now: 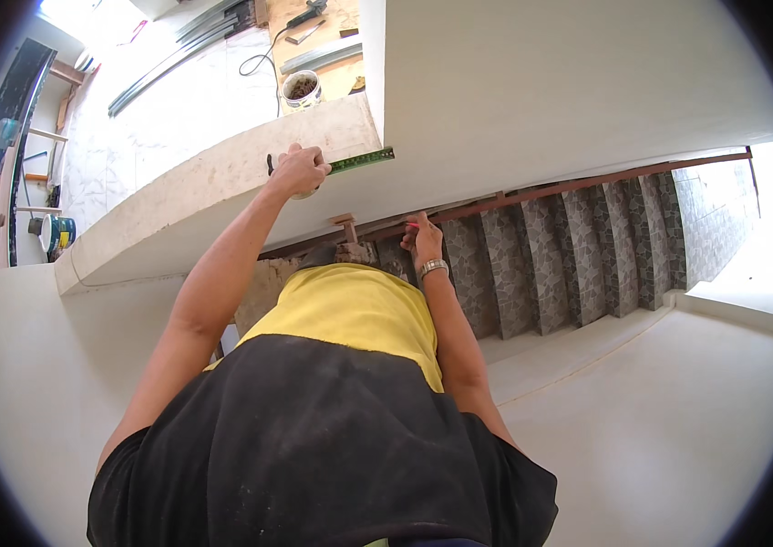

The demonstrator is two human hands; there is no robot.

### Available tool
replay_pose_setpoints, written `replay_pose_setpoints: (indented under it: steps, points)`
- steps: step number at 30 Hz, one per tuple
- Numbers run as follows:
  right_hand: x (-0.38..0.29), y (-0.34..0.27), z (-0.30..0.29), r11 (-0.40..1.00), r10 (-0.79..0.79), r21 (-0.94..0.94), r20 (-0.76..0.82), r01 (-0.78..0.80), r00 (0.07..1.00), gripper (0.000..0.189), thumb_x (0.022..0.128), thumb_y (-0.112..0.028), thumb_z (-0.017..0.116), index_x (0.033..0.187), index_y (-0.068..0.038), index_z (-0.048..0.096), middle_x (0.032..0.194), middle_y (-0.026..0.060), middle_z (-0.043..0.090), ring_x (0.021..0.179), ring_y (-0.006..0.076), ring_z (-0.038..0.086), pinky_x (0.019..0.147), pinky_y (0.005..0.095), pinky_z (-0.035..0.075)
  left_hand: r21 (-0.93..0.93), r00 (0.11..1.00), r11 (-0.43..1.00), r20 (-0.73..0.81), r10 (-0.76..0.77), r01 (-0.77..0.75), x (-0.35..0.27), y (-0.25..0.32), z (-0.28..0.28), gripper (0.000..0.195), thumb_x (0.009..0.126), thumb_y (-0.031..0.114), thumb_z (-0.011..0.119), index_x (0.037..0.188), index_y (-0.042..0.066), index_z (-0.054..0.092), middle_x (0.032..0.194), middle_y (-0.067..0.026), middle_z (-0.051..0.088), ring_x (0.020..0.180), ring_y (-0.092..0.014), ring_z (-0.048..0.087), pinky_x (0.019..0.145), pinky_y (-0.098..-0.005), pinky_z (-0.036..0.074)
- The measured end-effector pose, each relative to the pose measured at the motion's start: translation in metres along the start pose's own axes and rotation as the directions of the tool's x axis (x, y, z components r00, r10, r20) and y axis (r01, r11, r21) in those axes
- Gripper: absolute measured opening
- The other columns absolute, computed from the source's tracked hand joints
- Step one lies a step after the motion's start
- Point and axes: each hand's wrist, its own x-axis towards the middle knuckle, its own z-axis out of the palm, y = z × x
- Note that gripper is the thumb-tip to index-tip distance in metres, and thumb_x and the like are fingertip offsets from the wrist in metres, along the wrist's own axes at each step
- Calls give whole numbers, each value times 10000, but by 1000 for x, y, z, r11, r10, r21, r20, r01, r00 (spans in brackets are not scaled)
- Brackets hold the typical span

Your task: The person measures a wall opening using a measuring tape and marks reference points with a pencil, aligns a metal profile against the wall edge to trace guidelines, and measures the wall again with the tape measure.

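Note:
My left hand grips a tape measure at the top of a low wall. Its green, marked blade reaches from my fingers to the corner where the wall top meets a tall white wall. The case is mostly hidden under my hand. Lower and to the right, my right hand holds a thin red pencil or marker between its fingers. That hand is beside a reddish-brown metal rail above the stairs and wears a metal-banded watch.
Stone-patterned stairs descend on the right. Beyond the low wall are a white bucket, an angle grinder with its cord, a try square and metal profiles. A paint bucket stands far left.

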Motion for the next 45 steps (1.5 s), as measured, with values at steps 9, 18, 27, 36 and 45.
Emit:
replay_pose_setpoints:
  steps: [9,18,27,36,45]
  points:
    - [-3,-2,-9,1000,9,-4,-14,-9,1000,243,1009,-264,587,1028,-48,697,767,24,625,568,140,602,519,318,546,21,999,999,15,-36,36,7,-7,6,269,911,345,657,941,79,679,1061,-238,650,1149,-379,541,991,-466,419]
    - [-3,-2,-7,999,16,-34,4,-16,1000,163,954,-212,651,990,-60,697,766,22,627,571,139,604,524,315,543,0,999,999,7,-34,34,4,-3,5,261,918,343,658,979,91,677,1095,-241,622,1132,-390,536,1000,-477,418]
    - [-4,-4,-7,999,24,-36,13,-24,1000,180,959,-180,643,1004,-23,719,770,33,631,557,141,600,508,320,545,-5,1000,1000,11,20,-20,2,-3,4,249,922,340,661,967,95,674,1109,-242,606,1130,-401,508,1001,-479,392]
    - [-6,-5,-8,998,14,-54,15,-13,1000,176,953,-184,640,993,-33,722,775,33,630,562,138,606,510,314,546,-56,1000,998,-17,-20,19,4,-6,8,232,893,303,676,953,79,675,1112,-245,614,1123,-414,534,997,-504,424]
    - [-9,-8,-9,995,12,-94,20,-10,1000,146,953,-172,657,1013,-47,701,793,22,661,599,127,606,546,299,542,-40,995,998,-94,46,-50,7,-17,15,199,862,242,715,829,56,654,940,-195,650,1042,-346,574,926,-466,444]
